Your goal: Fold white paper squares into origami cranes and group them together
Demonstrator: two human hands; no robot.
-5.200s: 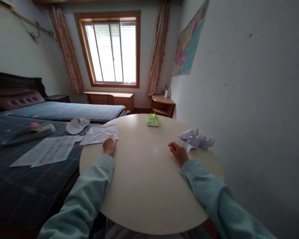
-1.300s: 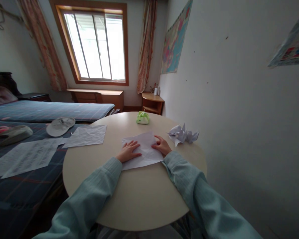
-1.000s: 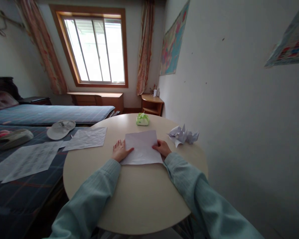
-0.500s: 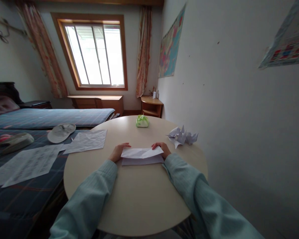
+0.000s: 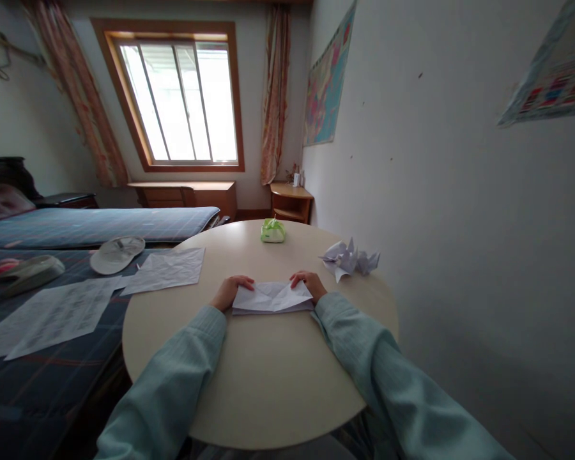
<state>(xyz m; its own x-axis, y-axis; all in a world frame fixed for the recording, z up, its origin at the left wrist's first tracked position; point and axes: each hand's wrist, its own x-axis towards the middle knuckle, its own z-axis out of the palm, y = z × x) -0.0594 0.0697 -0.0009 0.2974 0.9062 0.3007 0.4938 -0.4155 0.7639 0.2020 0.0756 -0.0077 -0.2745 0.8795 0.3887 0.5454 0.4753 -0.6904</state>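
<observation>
A creased white sheet of paper (image 5: 272, 299), folded over on itself, lies on the round cream table (image 5: 268, 377). At its left end my left hand (image 5: 230, 292) grips the paper, fingers over the upper edge. My right hand (image 5: 310, 285) pinches the right end in the same way. Between the hands the upper layer dips in the middle, and a thin strip of the lower layer shows along the near edge. The undersides of both hands are hidden.
Crumpled folded paper (image 5: 349, 259) sits at the table's right, near the wall. A green tissue pack (image 5: 273, 230) stands at the far edge. A wrinkled sheet (image 5: 167, 271) spans table and bed; printed sheets (image 5: 60, 313) and a pale cap (image 5: 117, 254) lie on the bed.
The upper layer of the paper has come down toward me, covering most of the lower layer. My fingers have shifted slightly inward along its upper edge.
</observation>
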